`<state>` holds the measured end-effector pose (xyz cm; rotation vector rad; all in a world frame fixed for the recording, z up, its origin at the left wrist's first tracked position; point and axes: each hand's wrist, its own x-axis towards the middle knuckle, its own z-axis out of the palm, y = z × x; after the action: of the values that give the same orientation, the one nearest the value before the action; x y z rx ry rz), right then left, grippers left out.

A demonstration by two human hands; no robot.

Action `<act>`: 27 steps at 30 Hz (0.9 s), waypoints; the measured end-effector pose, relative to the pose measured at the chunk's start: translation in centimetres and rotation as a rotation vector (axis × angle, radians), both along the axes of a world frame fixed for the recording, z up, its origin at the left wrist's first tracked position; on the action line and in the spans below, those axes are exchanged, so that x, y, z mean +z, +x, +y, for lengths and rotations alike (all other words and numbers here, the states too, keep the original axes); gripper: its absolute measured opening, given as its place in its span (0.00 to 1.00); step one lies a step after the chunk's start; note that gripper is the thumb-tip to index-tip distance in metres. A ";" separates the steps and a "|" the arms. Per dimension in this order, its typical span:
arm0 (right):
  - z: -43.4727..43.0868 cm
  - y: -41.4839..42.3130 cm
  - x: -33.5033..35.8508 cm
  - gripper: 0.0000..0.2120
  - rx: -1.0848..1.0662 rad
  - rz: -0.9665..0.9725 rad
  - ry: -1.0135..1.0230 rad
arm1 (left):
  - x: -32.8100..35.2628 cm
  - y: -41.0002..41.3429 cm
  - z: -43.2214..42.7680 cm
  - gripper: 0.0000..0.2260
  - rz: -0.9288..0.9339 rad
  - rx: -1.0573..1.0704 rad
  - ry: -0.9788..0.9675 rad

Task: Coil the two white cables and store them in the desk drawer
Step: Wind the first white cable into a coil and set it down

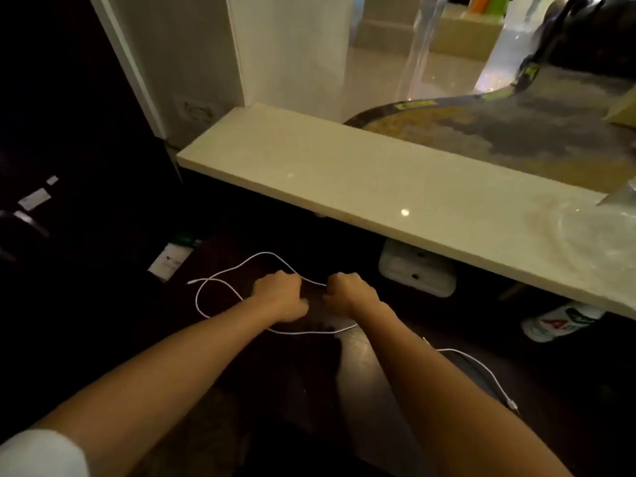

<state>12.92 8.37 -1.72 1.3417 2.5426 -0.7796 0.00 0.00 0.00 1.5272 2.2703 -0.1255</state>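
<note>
Left hand and right hand sit close together, both curled tight and gripping the first white cable, with a short stretch pulled between them. Rest of it sprawls in a loose loop on the dark desk, mostly left of and nearer than the hands. Second white cable lies apart, near right by the forearm. Further out there's a cream ledge with a white power strip tucked under it

Red "A" on white container, other labels unreadable
</note>
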 end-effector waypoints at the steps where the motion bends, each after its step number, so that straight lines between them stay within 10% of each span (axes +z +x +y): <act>1: -0.4 -0.3 -0.8 0.14 0.002 -0.023 -0.021 | -0.6 -0.1 -0.6 0.14 -0.002 -0.001 -0.046; 12: -6.1 -4.9 -10.9 0.18 0.111 -0.061 -0.050 | -12.8 -3.4 -5.5 0.21 0.062 -0.149 -0.010; 27: -9.0 -1.9 -11.2 0.15 0.233 -0.266 -0.080 | -13.1 -5.1 -5.7 0.14 0.286 -0.660 -0.125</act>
<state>10.98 -0.62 -12.96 1.0234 2.3739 -0.6061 -5.08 -5.74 -13.06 2.2389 1.8046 -0.6898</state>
